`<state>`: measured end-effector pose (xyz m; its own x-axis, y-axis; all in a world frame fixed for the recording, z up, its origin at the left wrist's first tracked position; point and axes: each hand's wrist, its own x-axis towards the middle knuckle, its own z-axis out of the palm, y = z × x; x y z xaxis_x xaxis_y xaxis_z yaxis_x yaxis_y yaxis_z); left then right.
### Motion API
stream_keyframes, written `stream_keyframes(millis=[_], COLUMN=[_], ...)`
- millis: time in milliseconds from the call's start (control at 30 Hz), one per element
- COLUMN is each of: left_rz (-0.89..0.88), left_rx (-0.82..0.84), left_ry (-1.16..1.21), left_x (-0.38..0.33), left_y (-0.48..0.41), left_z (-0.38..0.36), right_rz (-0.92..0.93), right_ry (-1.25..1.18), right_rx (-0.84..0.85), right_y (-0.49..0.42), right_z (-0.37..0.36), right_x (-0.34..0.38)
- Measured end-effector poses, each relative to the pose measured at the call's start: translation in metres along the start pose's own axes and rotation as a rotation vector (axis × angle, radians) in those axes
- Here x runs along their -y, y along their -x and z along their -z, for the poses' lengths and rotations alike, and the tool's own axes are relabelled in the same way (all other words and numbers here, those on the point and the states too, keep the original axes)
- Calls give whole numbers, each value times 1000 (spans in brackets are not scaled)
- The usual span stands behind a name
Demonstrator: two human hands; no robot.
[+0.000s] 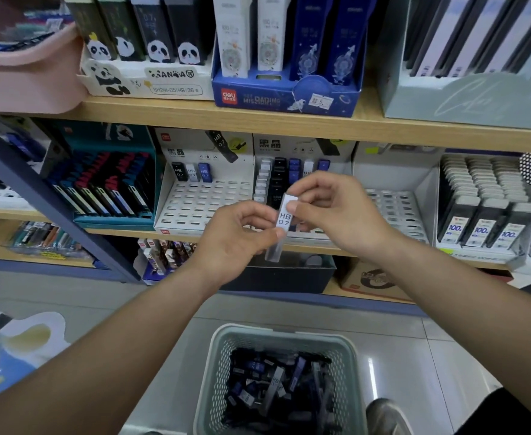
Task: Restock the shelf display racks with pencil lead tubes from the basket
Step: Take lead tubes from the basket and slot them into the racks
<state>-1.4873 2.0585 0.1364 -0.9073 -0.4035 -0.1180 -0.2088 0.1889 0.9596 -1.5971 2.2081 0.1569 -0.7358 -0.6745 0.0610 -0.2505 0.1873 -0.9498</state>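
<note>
A clear lead tube [281, 226] with a white "HB 0.7" label is held upright in front of the middle shelf. My left hand [235, 237] pinches its lower part and my right hand [330, 208] pinches its upper part. Behind the hands stand two white slotted display racks: the left rack [201, 202] holds three tubes in its back row, the right rack [289, 180] holds several columns of white, black and blue tubes and is partly hidden by my hands. On the floor below, a pale green basket [217, 372] holds several loose tubes.
A third slotted rack [399, 211] stands to the right. Boxed stationery fills the shelf above, and a pink bin [22, 73] sits at top left. Pen displays [107, 183] stand left of the racks. A shoe [383, 416] is beside the basket.
</note>
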Motion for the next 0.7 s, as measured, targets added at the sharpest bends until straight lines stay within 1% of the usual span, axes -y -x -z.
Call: stream_keyframes(millis=[100,167,233,300,367,467,700], left_rz=[-77,-109,-113,-97,-86,-86,-58], left_rx=[-25,-32,-36,-29,-20,-10,1], left_ry=[-178,-350,-489,-572,-627,-664,-645], left_x=[4,7,10,11,13,16,18], left_y=[-6,-9,-10,-11,-12,-13,-13], left_z=[2,6,12,15,17,20,25], right_rz=[11,50,71,79,95,92,81], right_ry=[58,187,309,377,411,437,528], right_rx=[-115,-234,-332,-388,-395,-360,-332], right_y=[-9,-19,-31,-43,-54,-66,-72], right_z=[21,37,47,50,47,39,36], right_x=[-7,-19,-32,-41,-47,-55,-60])
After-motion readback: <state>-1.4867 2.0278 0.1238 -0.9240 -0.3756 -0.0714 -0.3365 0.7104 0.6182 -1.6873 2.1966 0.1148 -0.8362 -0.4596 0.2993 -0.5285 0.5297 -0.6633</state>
